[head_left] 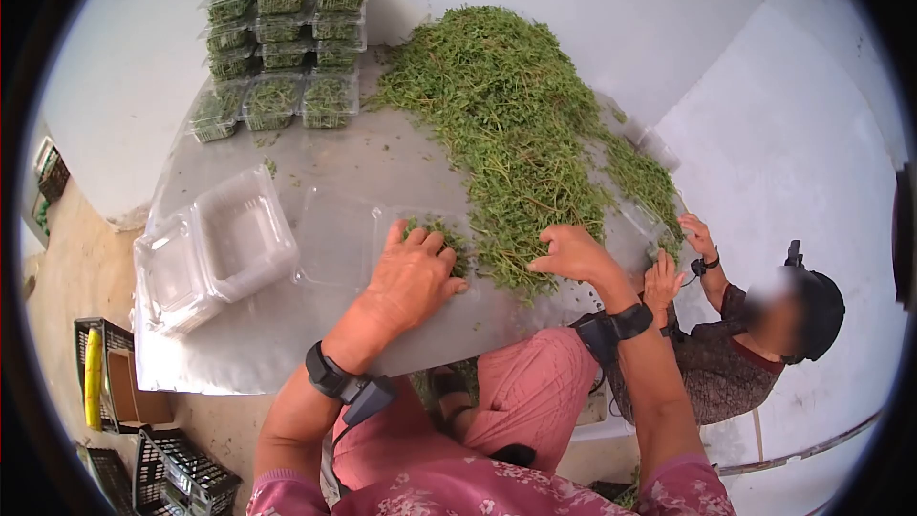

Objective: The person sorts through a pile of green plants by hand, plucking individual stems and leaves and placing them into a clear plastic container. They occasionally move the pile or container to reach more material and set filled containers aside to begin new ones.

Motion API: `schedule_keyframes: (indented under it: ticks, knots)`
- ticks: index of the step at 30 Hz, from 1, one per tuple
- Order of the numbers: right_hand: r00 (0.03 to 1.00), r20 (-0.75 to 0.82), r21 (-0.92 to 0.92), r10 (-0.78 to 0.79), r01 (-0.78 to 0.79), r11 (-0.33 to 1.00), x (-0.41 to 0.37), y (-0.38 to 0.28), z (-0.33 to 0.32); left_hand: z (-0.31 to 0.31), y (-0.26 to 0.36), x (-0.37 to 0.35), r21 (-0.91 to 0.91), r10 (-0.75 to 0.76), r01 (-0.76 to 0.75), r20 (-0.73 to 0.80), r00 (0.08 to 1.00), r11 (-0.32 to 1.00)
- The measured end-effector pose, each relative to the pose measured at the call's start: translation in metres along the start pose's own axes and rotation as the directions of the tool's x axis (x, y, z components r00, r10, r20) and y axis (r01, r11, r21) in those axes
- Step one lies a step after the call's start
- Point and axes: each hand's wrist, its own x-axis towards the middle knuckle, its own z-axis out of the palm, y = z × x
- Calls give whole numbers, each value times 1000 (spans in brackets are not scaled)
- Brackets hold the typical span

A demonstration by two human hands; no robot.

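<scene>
My left hand (413, 272) rests palm down over leafy green sprigs (449, 234) in a clear plastic clamshell box, fingers spread and pressing on them. The box's open lid (336, 237) lies flat to the left. At the near edge of a big heap of the same greens (516, 124) is my right hand (581, 256). Its fingers are curled, with thumb and forefinger toward the heap; what they hold, if anything, is hidden. Both wrists wear dark strapped devices.
Filled clamshell boxes (272, 100) stand stacked at the table's back left. Nested open clamshells (215, 248) lie on the metal table (401, 148). To the right, a co-worker (716, 354) in a cap has both hands near the greens. Black crates (181, 473) sit on the floor, lower left.
</scene>
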Motion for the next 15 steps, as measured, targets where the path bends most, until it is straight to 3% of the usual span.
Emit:
schedule_keyframes:
  ticks: [3, 6, 9, 12, 15]
  knots:
    - [987, 150, -111, 62, -45, 993, 12, 3, 12, 0, -1, -1, 0, 2, -1, -5, 1000, 1000]
    - [996, 86, -131, -28, 40, 991, 11, 13, 28, 2, -1, -1, -9, 2, -2, -19, 1000, 1000]
    - [994, -84, -14, -73, 72, 997, 8, 17, 19, 0, -1, -1, -15, 0, 0, -4, 1000, 1000]
    - [996, -84, 36, -21, 24, 999, 0, 10, -9, -1, 0, -1, -17, 5, -5, 2, 1000, 1000]
    - [978, 36, 495, 205, -195, 847, -7, 1, -28, -1, -1, -1, -7, 5, -5, -11, 1000, 1000]
